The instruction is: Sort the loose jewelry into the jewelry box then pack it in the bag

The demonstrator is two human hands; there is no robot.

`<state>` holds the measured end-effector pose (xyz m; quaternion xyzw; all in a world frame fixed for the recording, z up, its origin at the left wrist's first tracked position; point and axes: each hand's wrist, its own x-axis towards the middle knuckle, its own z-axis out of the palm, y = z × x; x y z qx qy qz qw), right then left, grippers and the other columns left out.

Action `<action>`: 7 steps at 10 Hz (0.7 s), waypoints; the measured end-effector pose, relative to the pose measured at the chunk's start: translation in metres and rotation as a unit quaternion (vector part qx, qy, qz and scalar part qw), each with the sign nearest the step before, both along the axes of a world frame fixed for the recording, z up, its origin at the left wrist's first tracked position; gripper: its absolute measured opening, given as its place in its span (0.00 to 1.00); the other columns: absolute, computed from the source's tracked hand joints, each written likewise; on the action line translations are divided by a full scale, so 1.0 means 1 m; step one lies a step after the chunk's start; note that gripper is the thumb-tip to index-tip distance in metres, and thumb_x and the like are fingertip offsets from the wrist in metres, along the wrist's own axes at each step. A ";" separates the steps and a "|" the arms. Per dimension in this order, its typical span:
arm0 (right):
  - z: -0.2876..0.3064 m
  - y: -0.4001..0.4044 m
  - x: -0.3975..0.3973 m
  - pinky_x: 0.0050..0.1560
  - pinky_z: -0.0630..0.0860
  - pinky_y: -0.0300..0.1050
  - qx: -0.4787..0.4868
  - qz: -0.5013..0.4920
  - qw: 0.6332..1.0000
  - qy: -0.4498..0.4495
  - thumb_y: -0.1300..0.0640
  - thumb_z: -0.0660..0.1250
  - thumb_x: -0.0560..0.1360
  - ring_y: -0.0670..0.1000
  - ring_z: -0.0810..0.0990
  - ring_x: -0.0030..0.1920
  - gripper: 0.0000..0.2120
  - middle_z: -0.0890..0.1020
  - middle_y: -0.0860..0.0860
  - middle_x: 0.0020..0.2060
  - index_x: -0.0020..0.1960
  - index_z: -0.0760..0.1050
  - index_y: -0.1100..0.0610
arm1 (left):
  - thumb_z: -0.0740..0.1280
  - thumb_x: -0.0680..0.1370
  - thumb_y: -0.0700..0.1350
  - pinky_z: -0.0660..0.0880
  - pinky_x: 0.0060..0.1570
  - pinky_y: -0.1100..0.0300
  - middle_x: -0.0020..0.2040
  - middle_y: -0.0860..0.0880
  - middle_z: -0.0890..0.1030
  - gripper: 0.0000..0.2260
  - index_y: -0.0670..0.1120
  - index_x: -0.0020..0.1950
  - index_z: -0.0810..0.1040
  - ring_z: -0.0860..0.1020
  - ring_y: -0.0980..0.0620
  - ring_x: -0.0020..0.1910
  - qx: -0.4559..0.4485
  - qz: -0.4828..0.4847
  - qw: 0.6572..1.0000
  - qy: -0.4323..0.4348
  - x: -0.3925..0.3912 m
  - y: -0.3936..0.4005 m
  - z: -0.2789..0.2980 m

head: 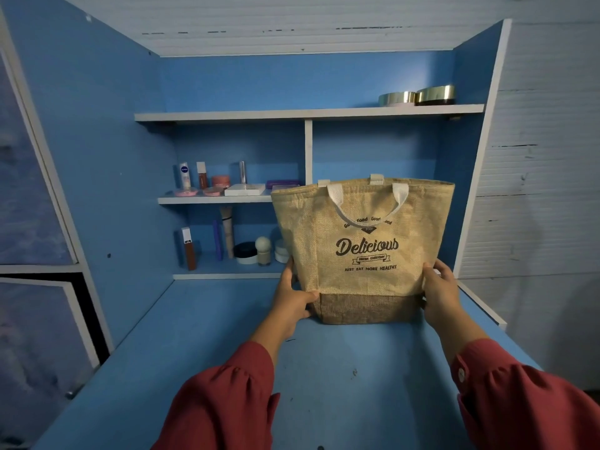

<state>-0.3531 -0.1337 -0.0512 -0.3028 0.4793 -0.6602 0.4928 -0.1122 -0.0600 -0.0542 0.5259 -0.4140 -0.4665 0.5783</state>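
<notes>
1. I see the tan woven jute bag [363, 251] with white handles standing upright on the blue surface [207, 352], before the shelves
2. My left hand [293, 300] grips its lower left side
3. My right hand [440, 293] grips its lower right side

I see a tan bag [360, 241] of woven jute with a darker brown band along its base, white handles [336, 203] and dark brown lettering. My sleeves [227, 401] are a dull red, the right cuff with a pale button [460, 373]. The desk [341, 368] and its back panels are blue, the shelves [308, 113] edged in white. On the top shelf I make out two gold tins [417, 95]. The lower shelves carry pink compacts [186, 191], a purple case [283, 183] and a white palette [244, 189].
</notes>
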 end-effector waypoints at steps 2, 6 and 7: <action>-0.006 0.003 0.000 0.58 0.73 0.48 0.006 -0.012 1.000 -0.005 0.53 0.62 0.80 0.52 0.74 0.56 0.17 0.75 0.53 0.61 0.68 0.70 0.52 | 0.69 0.72 0.29 0.75 0.56 0.37 0.71 0.51 0.67 0.43 0.62 0.75 0.56 0.72 0.45 0.64 -0.003 0.007 1.000 -0.008 0.002 0.001 0.000; -0.010 0.010 0.003 0.58 0.71 0.48 0.013 -0.063 0.998 0.023 0.53 0.63 0.79 0.52 0.72 0.55 0.18 0.75 0.56 0.62 0.67 0.71 0.58 | 0.71 0.72 0.32 0.73 0.60 0.43 0.74 0.50 0.65 0.43 0.57 0.78 0.53 0.71 0.46 0.65 0.005 0.000 0.999 -0.048 0.009 0.004 0.000; -0.006 0.017 0.007 0.60 0.72 0.49 0.006 -0.110 0.992 0.066 0.53 0.63 0.78 0.52 0.74 0.56 0.17 0.76 0.53 0.58 0.65 0.71 0.57 | 0.70 0.73 0.32 0.72 0.59 0.48 0.75 0.48 0.62 0.42 0.55 0.78 0.51 0.69 0.46 0.67 0.002 0.013 0.998 -0.054 0.007 0.012 0.004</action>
